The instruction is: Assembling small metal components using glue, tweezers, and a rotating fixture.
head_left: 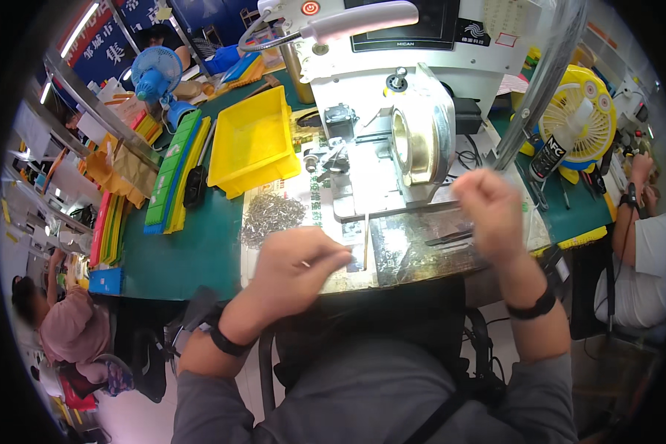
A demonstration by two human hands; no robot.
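Note:
My left hand (294, 268) is closed in a pinch over the near edge of the bench, and a small shiny metal pin (305, 263) shows at its fingers. Close beyond it lies a heap of small metal pins (272, 219) on a printed sheet. My right hand (490, 214) is raised to the right of the machine, blurred by motion, with its fingers curled together; what they hold, if anything, is hidden. Between and beyond the hands stands a white bench machine (362, 174) with a large round wheel (420, 140). A thin rod (366, 240) lies in front of it.
A yellow bin (251, 144) sits left of the machine, beside stacked coloured trays (174, 170). A lamp (362, 21) arches overhead. At right are a metal post (536, 89), a spray can (551, 155) and a yellow fan (588, 111). Other people sit on both sides.

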